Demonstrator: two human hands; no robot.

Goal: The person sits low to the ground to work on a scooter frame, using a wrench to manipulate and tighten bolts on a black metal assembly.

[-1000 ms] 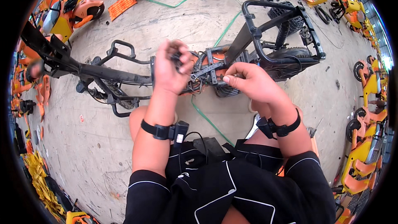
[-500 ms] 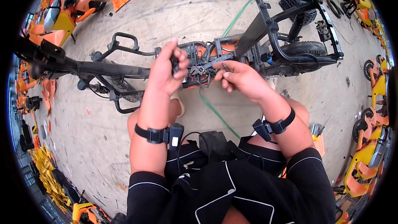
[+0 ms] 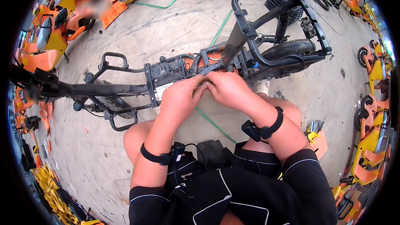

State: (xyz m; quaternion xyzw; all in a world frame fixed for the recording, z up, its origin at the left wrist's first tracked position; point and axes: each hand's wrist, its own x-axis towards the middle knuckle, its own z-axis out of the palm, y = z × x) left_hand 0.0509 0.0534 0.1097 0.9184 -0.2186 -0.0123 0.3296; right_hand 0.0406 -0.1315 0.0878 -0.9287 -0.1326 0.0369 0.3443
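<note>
A stripped black scooter frame lies on its side across the concrete floor, its rear wheel and rack at the upper right. My left hand and my right hand meet at the middle of the frame, fingertips pinched together on a small part among the wiring. What exactly the fingers hold is hidden by the hands. Both wrists wear black straps with small devices.
Orange scooter bodies are stacked at the upper left, more orange and yellow ones line the right edge. A green cable runs under the frame. Pliers with yellow handles lie beside my right knee.
The hands have come together at the middle of the frame; the left hand, raised with a small dark part a second ago, has dropped to the wiring beside the right.
</note>
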